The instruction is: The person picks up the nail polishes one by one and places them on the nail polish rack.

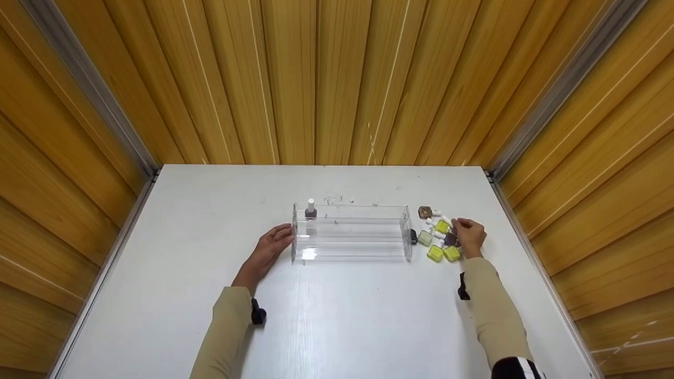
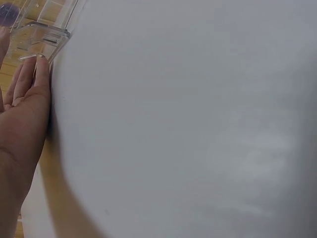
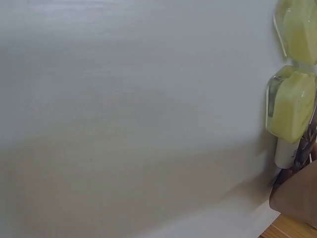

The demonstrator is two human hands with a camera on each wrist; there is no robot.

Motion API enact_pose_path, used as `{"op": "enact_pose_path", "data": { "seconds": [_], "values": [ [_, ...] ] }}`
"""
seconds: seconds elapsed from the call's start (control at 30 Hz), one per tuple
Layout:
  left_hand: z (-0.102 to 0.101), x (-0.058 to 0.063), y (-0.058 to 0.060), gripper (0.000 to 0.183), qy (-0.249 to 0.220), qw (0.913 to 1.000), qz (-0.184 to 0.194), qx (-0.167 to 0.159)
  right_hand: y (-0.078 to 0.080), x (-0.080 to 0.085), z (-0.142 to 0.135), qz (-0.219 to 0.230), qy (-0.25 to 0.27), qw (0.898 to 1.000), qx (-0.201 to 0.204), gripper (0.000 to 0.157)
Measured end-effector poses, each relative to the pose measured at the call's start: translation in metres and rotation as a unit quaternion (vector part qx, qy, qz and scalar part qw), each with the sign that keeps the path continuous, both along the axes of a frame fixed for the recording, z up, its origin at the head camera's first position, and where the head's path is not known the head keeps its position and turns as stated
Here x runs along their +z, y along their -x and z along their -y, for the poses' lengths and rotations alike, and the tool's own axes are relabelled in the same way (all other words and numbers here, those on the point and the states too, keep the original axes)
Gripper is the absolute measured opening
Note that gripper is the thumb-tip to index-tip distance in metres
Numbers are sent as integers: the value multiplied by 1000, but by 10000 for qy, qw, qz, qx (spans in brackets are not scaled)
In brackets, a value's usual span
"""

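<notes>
A clear acrylic tiered rack point(image 1: 352, 230) lies across the table. My left hand point(image 1: 271, 245) rests its nearly straight fingers against the rack's left end; in the left wrist view the fingertips point(image 2: 42, 64) touch its clear edge. One dark nail polish bottle point(image 1: 310, 213) with a white cap stands upright on the rack's rear tier, at the left. Right of the rack, my right hand point(image 1: 470, 234) pinches a nail polish bottle by its white cap point(image 1: 447, 221); the hand hides part of it. Beneath the hand sits a dark bottle point(image 1: 451, 239).
Loose bottles lie close together by the rack's right end: several yellow ones point(image 1: 435, 253), a pale green one point(image 1: 424, 238), a brown one point(image 1: 425, 212) and a dark one point(image 1: 413, 236). Wood-look panels point(image 1: 342, 84) wall in the white table point(image 1: 337, 316) at back and sides.
</notes>
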State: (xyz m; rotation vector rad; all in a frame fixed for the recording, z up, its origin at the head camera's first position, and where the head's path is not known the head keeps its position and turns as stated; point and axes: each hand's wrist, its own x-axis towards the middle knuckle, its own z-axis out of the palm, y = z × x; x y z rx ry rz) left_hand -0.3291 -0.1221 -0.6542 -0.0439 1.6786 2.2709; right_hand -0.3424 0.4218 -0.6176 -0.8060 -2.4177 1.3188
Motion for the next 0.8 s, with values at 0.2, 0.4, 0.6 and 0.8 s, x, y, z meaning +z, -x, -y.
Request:
{"op": "enact_pose_path", "data": {
  "seconds": [0.2,0.4,0.6,0.8],
  "values": [
    [-1,-1,-1,55,-9,9999,-116,27,-4,2,3,133,-265,9990,339,38],
    [-3,-4,-1,54,-1,9999,-36,95,-9,4,-1,290,-562,9961,608,35],
    [-1,-4,-1,55,57,10000,-51,61,-11,7,-2,529,-700,9930,794,36],
    [0,-3,-1,55,37,10000,-77,32,-13,15,0,706,-627,9924,787,36]
  ]
}}
